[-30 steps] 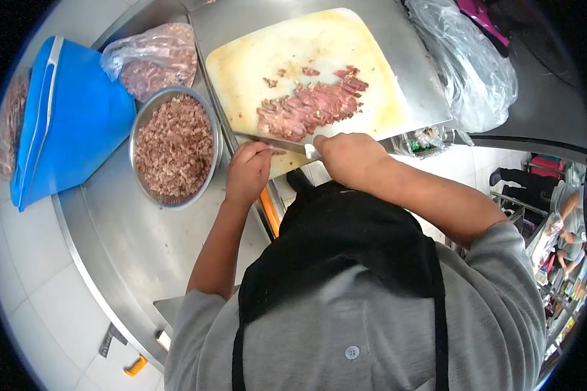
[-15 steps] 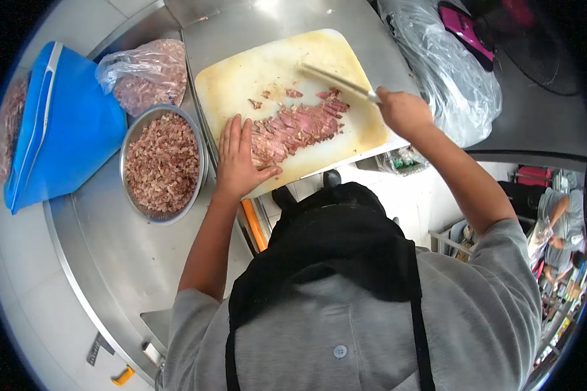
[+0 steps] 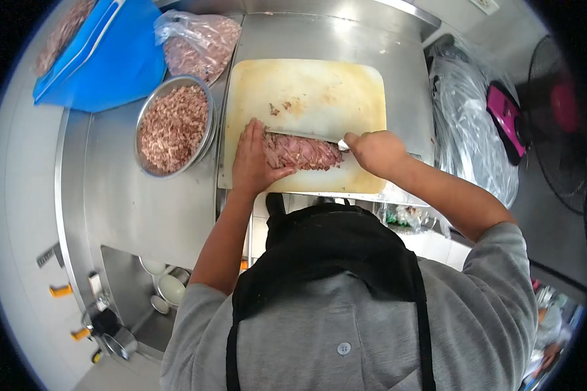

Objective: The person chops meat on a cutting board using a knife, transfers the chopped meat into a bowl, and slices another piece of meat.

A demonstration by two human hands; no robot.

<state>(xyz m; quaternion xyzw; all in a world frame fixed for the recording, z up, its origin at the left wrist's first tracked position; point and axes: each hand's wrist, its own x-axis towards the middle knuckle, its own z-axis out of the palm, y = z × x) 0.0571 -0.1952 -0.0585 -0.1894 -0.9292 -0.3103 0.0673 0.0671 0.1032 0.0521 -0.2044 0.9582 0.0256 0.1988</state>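
Observation:
Sliced pink meat (image 3: 303, 153) lies in a compact strip on the yellowed white cutting board (image 3: 339, 85). My left hand (image 3: 253, 159) rests at its left end, fingers stretched out and thumb apart along the near side. In my right hand (image 3: 379, 154) is a knife (image 3: 300, 135), gripped by its white handle. Its blade lies along the far edge of the meat, its tip close to my left fingers. A few small meat scraps (image 3: 275, 109) sit on the board beyond the blade.
Left of the board stand a metal bowl (image 3: 210, 133) of chopped meat, a plastic bag (image 3: 205, 42) of meat and a blue bag (image 3: 111, 75). Clear plastic bags (image 3: 466, 124) and a fan (image 3: 557, 124) are at right. A sink (image 3: 137, 287) holding pots is at lower left.
The knife has come down from above the board to the meat's far edge. The slices are gathered into a tighter strip, and the stray pieces near them are fewer. The view has turned.

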